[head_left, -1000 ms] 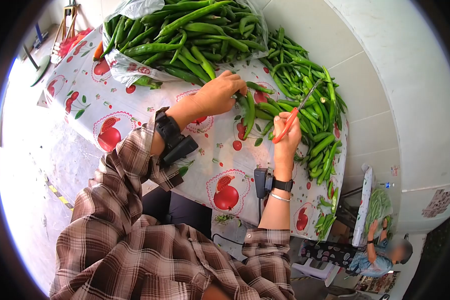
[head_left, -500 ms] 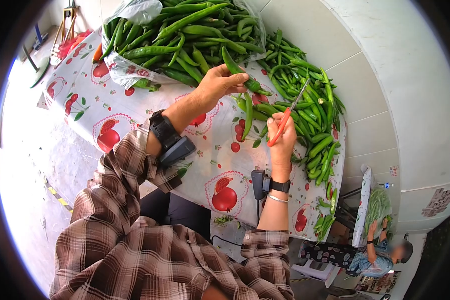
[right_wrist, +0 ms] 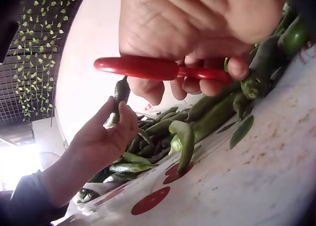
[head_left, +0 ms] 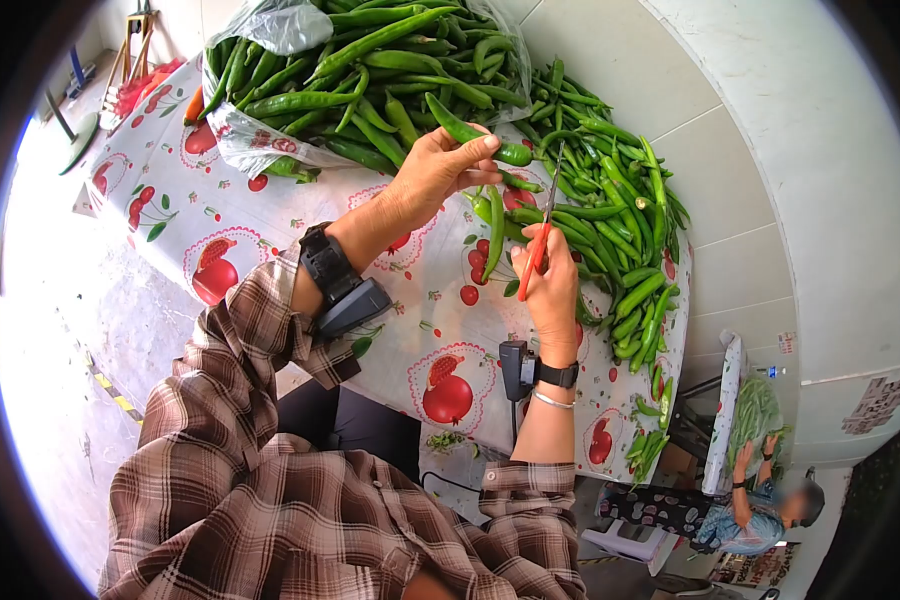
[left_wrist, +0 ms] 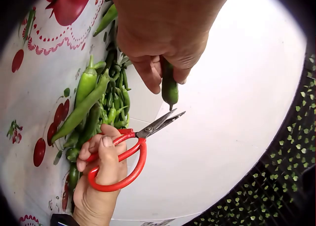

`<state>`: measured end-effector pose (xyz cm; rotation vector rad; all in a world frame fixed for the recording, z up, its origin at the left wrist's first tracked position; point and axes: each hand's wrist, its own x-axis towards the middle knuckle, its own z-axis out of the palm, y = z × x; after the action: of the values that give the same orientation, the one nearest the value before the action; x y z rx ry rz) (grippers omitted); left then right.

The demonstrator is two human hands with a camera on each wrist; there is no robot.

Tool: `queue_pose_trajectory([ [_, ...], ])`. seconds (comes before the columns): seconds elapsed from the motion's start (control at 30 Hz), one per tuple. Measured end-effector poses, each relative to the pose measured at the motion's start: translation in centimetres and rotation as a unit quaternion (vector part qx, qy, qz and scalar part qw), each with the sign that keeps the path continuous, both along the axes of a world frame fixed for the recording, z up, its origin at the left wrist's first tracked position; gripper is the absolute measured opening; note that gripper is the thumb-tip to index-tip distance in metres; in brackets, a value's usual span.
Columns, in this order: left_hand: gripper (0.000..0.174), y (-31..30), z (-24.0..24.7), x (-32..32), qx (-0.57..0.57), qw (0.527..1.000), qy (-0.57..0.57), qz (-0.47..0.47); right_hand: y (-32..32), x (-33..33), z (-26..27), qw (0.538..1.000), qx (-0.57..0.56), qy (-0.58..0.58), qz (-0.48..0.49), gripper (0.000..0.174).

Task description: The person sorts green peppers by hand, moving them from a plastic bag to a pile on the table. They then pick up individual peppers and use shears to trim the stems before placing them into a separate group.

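My left hand pinches a green chili pepper between thumb and fingers, above the table. In the left wrist view the stem end of this pepper points at the scissors. Red-handled scissors are gripped in my right hand, their blades slightly parted with the tips close by the pepper's stem. Beneath the hands, a few loose peppers lie on the cloth. Past the right hand spreads a heap of green peppers. From the right wrist camera, the scissors' blades are hidden.
A clear plastic bag full of green peppers stands at the table's far side. The table bears a white cloth printed with red fruit. A tiled wall rises behind the heap. Another person sits at lower right beside more greens.
My left hand has lifted a pepper off the table area and turned its stem end toward the right. The scissors have swung upright and moved left, nearer to that pepper.
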<state>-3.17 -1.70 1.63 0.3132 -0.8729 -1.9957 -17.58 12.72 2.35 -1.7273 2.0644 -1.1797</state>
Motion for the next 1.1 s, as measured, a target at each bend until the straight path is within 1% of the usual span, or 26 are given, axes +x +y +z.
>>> queue_pose_trajectory([
  [0.07, 0.022, -0.03, 0.02, 0.01, 0.001, 1.0, 0.009, 0.001, 0.05, 0.05, 0.14, 1.0, 0.005, 0.014, -0.001, 0.024],
  [0.13, 0.023, -0.07, -0.01, 0.03, -0.003, 1.0, 0.011, -0.003, 0.08, 0.02, 0.21, 0.999, 0.04, 0.0, 0.002, 0.024],
  [0.77, 0.023, 0.05, -0.12, 0.0, -0.007, 1.0, 0.008, -0.008, -0.07, -0.01, -0.3, 0.999, 0.03, 0.015, 0.021, 0.024],
  [0.87, 0.023, 0.2, -0.12, -0.03, -0.016, 1.0, -0.009, -0.011, -0.08, 0.27, -0.1, 0.999, 0.024, 0.002, 0.021, 0.022],
  [0.93, 0.024, 0.17, -0.24, -0.08, -0.015, 1.0, -0.002, -0.017, -0.08, 0.56, 0.3, 0.999, 0.01, 0.035, 0.02, 0.018],
  [1.1, 0.024, 0.14, -0.24, -0.06, -0.015, 1.0, -0.015, -0.012, -0.14, 0.53, 0.36, 1.0, -0.002, 0.02, 0.018, 0.015],
])
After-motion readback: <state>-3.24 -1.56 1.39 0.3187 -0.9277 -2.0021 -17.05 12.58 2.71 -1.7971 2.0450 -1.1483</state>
